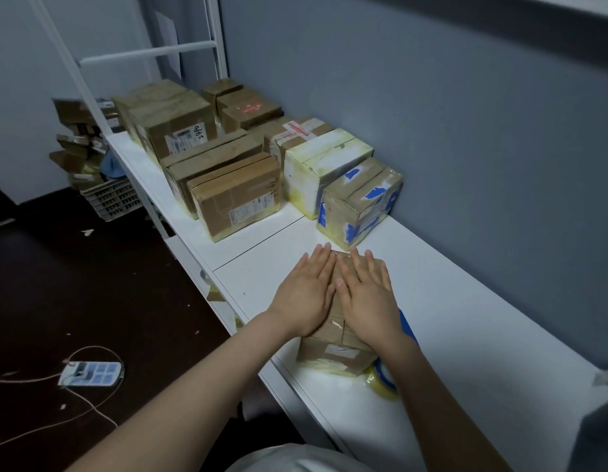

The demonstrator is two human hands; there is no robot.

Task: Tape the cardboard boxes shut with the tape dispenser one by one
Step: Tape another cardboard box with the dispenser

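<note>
A small brown cardboard box [333,356] stands on the white table [466,318] in front of me, with clear tape along its top seam. My left hand [304,292] and my right hand [365,294] lie flat on its top, side by side, fingers spread and pointing away. Neither hand holds anything. The blue tape dispenser [384,378] with a yellowish tape roll lies on the table just right of the box, mostly hidden under my right forearm.
Several cardboard boxes stand in rows at the far end of the table, the nearest a blue-patched box [360,202] close behind the small box. A grey wall runs along the right. On the dark floor lie a power strip [91,373] and a crate [112,199].
</note>
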